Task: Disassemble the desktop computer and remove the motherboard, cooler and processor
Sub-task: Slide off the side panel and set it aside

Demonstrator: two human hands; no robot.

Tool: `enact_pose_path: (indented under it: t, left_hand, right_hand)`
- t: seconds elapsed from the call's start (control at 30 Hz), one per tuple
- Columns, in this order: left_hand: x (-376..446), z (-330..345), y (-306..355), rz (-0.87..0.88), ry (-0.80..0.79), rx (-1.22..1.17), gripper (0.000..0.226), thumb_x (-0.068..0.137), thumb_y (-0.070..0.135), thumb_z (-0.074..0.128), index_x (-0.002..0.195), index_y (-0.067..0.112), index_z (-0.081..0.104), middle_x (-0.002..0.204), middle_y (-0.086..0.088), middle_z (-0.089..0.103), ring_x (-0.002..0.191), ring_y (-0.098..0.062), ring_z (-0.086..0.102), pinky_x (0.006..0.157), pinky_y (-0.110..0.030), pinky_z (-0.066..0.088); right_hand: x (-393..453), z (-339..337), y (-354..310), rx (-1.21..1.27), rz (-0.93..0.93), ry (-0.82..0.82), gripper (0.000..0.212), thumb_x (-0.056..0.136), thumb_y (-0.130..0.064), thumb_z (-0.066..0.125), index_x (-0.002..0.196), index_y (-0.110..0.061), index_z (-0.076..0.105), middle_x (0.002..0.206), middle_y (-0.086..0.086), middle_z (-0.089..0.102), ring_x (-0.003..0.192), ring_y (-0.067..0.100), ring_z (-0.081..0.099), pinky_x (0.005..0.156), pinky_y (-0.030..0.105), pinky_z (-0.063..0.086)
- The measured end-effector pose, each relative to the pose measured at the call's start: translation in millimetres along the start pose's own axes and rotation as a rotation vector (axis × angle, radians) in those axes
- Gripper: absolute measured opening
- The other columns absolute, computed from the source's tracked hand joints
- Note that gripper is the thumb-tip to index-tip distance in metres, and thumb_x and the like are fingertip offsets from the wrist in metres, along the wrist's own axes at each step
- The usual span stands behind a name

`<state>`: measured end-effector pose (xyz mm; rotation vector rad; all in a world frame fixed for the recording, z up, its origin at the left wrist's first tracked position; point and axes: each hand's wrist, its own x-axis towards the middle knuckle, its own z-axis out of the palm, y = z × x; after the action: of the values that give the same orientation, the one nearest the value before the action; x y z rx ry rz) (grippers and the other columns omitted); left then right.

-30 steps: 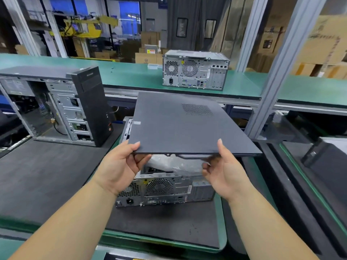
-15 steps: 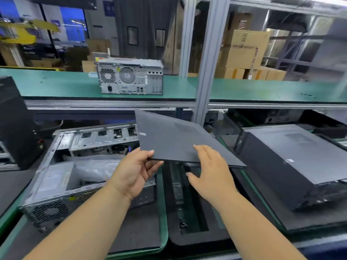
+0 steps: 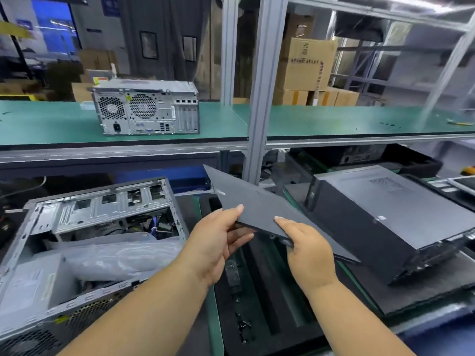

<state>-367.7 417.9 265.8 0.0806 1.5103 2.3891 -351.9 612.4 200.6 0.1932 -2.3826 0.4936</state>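
Under the right hand (image 3: 309, 249), the side panel's (image 3: 259, 209) near edge was hidden; both it and the left hand (image 3: 214, 238) pinched it, lowered and tilted since earlier.

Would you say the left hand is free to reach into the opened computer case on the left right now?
Probably not yet. The left hand grips the near edge of the dark side panel, shared with the right hand. The opened computer case lies close beside it with its top uncovered, so only the panel occupies the hand.
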Motion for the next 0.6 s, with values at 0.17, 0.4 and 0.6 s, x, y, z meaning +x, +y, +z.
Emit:
enact_pose_path:
  t: [0.17, 0.4, 0.6]
  left_hand:
    - [22.0, -23.2, 4.1, -0.097, -0.25, 0.041, 0.072, 0.076, 0.066, 0.058, 0.133, 0.025, 0.046, 0.116, -0.012, 0.069, 0.109, -0.026, 0.066, 0.093, -0.034, 0.054]
    - [48.6, -51.5, -16.6, -0.168, -0.117, 0.022, 0.073, 0.075, 0.062, 0.053, 0.132, 0.016, 0.051, 0.113, -0.011, 0.07, 0.105, -0.024, 0.068, 0.091, -0.034, 0.049]
    - [65.5, -49.6, -28.9, -0.128, -0.009, -0.032, 0.072, 0.074, 0.059, 0.058, 0.129, 0.012, 0.054, 0.114, -0.014, 0.07, 0.107, -0.026, 0.067, 0.096, -0.036, 0.047]
  right_hand:
    - [3.2, 9.3, 5.2, 0.053, 0.165, 0.106, 0.047, 0.079, 0.01, 0.061, 0.116, -0.017, 0.072, 0.107, -0.002, 0.072, 0.096, 0.022, 0.067, 0.086, 0.02, 0.047]
    - [-7.6, 17.8, 26.0, 0.107, 0.34, 0.172, 0.048, 0.086, 0.007, 0.06, 0.121, -0.025, 0.068, 0.106, -0.025, 0.061, 0.099, -0.004, 0.055, 0.092, 0.016, 0.046]
    - [2.8, 26.5, 66.3, 0.212, 0.498, 0.273, 0.029, 0.093, -0.006, 0.061, 0.116, -0.02, 0.07, 0.094, -0.035, 0.056, 0.093, -0.008, 0.052, 0.082, 0.005, 0.036]
